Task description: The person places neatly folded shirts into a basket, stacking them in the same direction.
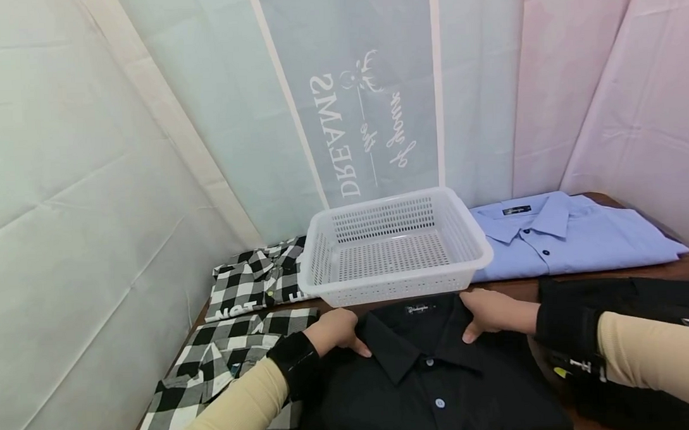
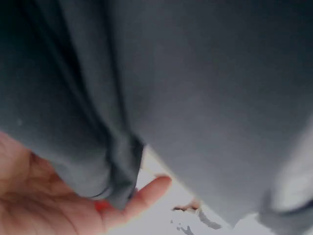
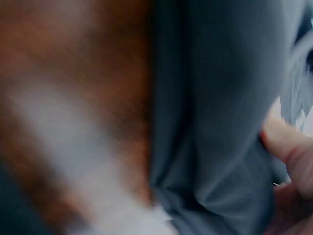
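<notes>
Both hands grip a folded black shirt at its shoulders, just in front of the white basket.

Nearest, the black shirt lies folded on the brown table, collar toward the far side. The left hand has its fingers curled round the shirt's left shoulder, and the right hand pinches the right shoulder the same way; the wrist views show dark cloth bunched against each palm. I'd judge the shirt light, soft and floppy, so it should sag unless held by both shoulder edges or supported from beneath. To the left lie two black-and-white checked shirts. Just beyond the collar sits the white basket, and far right of it a folded blue shirt.
</notes>
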Demonstrator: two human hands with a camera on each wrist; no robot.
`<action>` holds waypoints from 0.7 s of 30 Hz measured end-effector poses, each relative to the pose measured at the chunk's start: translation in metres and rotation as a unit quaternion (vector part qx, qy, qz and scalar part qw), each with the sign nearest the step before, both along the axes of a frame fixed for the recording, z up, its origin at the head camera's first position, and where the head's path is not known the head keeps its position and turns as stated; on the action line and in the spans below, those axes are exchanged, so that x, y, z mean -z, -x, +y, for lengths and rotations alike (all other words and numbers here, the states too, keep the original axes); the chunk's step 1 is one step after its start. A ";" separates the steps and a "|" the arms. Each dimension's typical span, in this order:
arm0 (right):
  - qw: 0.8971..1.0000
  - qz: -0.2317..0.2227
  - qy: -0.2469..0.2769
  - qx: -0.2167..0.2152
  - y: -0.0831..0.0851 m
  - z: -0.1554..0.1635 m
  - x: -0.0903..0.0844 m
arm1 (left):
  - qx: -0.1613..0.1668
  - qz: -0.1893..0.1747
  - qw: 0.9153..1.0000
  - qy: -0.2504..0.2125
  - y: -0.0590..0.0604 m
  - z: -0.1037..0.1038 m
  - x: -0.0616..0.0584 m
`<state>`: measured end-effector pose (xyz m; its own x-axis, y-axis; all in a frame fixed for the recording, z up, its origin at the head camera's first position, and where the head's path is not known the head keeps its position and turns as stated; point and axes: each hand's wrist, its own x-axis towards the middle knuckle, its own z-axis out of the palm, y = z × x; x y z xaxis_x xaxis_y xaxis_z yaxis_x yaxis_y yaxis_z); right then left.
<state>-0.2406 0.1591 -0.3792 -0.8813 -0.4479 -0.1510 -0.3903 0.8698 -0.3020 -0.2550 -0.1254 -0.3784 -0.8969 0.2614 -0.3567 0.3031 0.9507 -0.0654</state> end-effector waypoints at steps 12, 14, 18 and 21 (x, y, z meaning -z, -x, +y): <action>0.982 -0.014 0.181 -0.044 -0.009 0.017 -0.006 | 0.074 0.092 0.981 -0.155 -0.016 -0.018 -0.006; 0.979 -0.001 0.195 -0.056 -0.013 0.020 -0.010 | 0.090 0.111 0.975 -0.171 -0.022 -0.022 -0.011; 0.973 0.038 0.214 -0.072 -0.028 0.027 -0.021 | 0.114 0.176 0.962 -0.174 -0.041 -0.027 -0.024; 0.966 0.065 0.239 -0.075 -0.044 0.033 -0.035 | 0.121 0.242 0.949 -0.161 -0.060 -0.027 -0.040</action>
<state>-0.1967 0.1923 -0.3442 -0.7984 -0.5632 0.2130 -0.5633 0.5736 -0.5947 -0.1947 -0.1523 -0.3380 -0.8352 0.5060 0.2153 0.5236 0.8514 0.0304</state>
